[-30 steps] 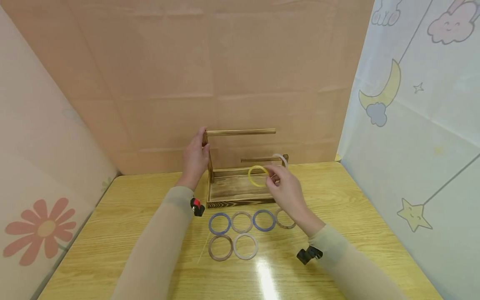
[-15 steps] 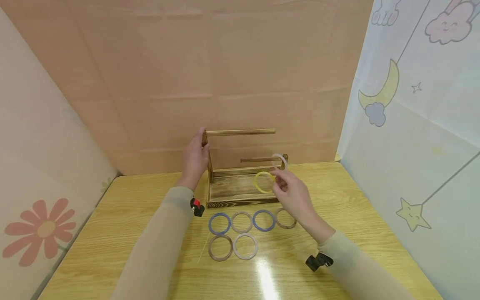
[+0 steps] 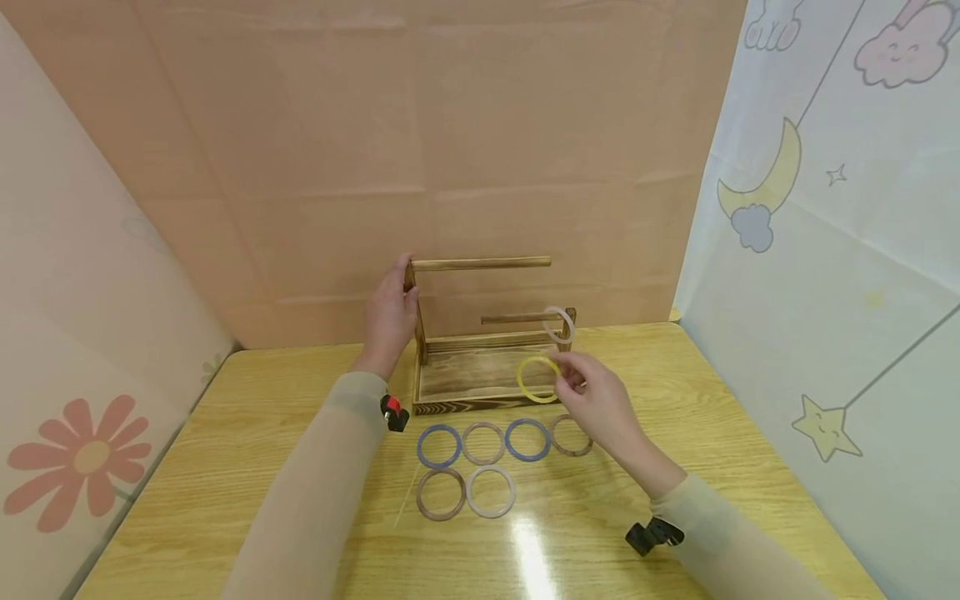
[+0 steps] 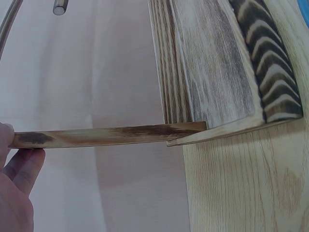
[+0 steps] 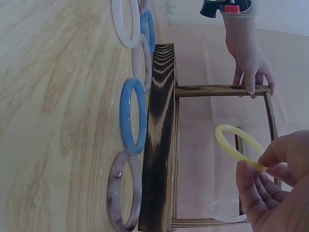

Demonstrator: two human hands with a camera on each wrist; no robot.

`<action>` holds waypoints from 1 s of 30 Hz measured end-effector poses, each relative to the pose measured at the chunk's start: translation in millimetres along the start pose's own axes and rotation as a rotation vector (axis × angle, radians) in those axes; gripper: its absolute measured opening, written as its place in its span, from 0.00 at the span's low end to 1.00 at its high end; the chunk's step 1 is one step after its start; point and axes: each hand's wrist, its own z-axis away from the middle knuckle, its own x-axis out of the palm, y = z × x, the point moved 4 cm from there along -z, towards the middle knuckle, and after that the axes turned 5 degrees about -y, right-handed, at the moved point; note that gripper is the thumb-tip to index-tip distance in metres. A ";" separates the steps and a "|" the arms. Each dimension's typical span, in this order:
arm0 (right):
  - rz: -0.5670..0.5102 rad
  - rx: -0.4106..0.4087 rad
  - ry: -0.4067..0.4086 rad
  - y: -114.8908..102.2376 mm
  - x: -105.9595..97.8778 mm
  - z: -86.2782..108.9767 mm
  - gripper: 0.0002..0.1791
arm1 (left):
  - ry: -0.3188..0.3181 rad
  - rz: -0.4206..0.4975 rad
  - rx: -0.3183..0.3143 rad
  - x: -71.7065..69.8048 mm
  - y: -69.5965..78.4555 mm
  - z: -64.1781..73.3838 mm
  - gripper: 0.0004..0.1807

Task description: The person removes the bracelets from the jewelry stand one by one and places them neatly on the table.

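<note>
A dark-streaked wooden rack has a long upper rod and a shorter lower rod over a tray base. My left hand holds the top of its left upright, thumb on one side and fingers on the other in the left wrist view. Between thumb and fingertips, my right hand pinches a yellow bangle by its right edge, over the front right of the tray. Just above that hand, a pale bangle hangs on the lower rod near the right upright.
In front of the rack, bangles lie flat in two rows on the wooden table. They include a blue bangle, a marbled brown bangle and a white bangle. Fabric walls enclose the back and sides.
My right hand has moved right and toward me with the yellow bangle, away from the lower rod. The pale bangle there shows more fully. My left hand stays on the upright.
</note>
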 end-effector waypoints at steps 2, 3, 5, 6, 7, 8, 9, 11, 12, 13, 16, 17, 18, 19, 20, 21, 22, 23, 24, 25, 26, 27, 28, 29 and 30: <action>-0.006 0.004 -0.011 0.3 -0.4 1.9 0.20 | 0.001 0.005 0.001 -0.3 -0.7 -0.8 0.34; -0.009 0.008 -0.017 0.6 -0.6 2.9 0.20 | 0.001 0.005 -0.001 -0.5 -1.1 -1.1 0.34; -0.012 0.014 -0.032 1.0 -0.4 4.9 0.20 | 0.001 0.007 0.000 -1.0 -1.4 -1.5 0.34; -0.013 0.013 -0.038 1.1 -0.3 5.8 0.20 | 0.000 0.008 -0.001 -1.1 -1.6 -1.9 0.34; -0.014 0.016 -0.046 1.5 0.0 6.7 0.20 | -0.001 0.007 -0.001 -1.3 -2.0 -2.1 0.34; -0.012 0.019 -0.052 2.0 0.4 7.5 0.20 | -0.002 0.005 -0.001 -1.4 -2.3 -2.4 0.34; -0.012 0.021 -0.059 2.5 0.9 8.3 0.20 | -0.004 0.004 -0.002 -1.5 -2.8 -2.8 0.34; -0.011 0.023 -0.069 3.4 1.3 9.8 0.20 | -0.005 0.001 -0.003 -2.1 -3.3 -3.3 0.34; -0.011 0.025 -0.073 4.0 1.6 10.5 0.20 | -0.005 0.001 -0.002 -2.3 -3.4 -3.7 0.34; -0.012 0.029 -0.078 4.6 1.9 11.3 0.20 | -0.004 0.001 -0.001 -2.6 -3.5 -3.9 0.34; -0.016 0.034 -0.092 5.4 2.7 13.5 0.19 | -0.002 0.000 0.001 -3.3 -3.7 -4.5 0.35; -0.016 0.039 -0.098 5.7 3.1 14.2 0.18 | 0.001 -0.001 0.003 -3.6 -3.7 -4.7 0.35; -0.017 0.040 -0.105 5.7 3.4 14.9 0.18 | 0.002 -0.003 0.004 -3.7 -4.0 -4.9 0.35; -0.018 0.044 -0.111 5.7 3.7 15.6 0.18 | 0.003 -0.005 0.004 -3.9 -4.2 -5.1 0.36; -0.019 0.049 -0.118 5.6 4.1 16.2 0.18 | 0.004 -0.006 0.005 -4.0 -4.6 -5.4 0.36; -0.019 0.053 -0.125 5.6 4.5 16.9 0.18 | 0.005 -0.005 0.006 -4.1 -4.8 -5.6 0.36; -0.020 0.058 -0.132 5.6 4.9 17.4 0.18 | 0.006 -0.004 0.005 -4.3 -4.9 -5.8 0.36; -0.022 0.064 -0.138 5.9 5.3 18.0 0.18 | 0.006 -0.004 0.005 -4.5 -5.1 -6.1 0.36; -0.024 0.068 -0.143 6.1 5.8 18.6 0.18 | 0.004 -0.003 0.003 -4.5 -5.4 -6.4 0.35; -0.023 0.070 -0.148 6.1 6.2 19.1 0.18 | 0.003 0.000 0.002 -4.6 -5.5 -6.6 0.35; -0.024 0.071 -0.152 6.3 6.7 19.7 0.18 | 0.002 0.001 0.001 -4.7 -5.7 -6.7 0.35; -0.025 0.071 -0.155 6.4 7.1 20.3 0.18 | 0.001 0.002 -0.001 -5.0 -5.7 -6.7 0.35; -0.027 0.073 -0.158 6.5 7.4 20.8 0.18 | -0.001 0.002 -0.001 -5.1 -5.8 -6.7 0.36; -0.030 0.073 -0.160 6.8 7.7 21.4 0.18 | -0.003 0.000 -0.002 -5.1 -6.1 -6.8 0.36; -0.035 0.070 -0.162 6.6 8.0 22.0 0.18 | -0.003 0.000 -0.003 -5.2 -6.3 -6.7 0.36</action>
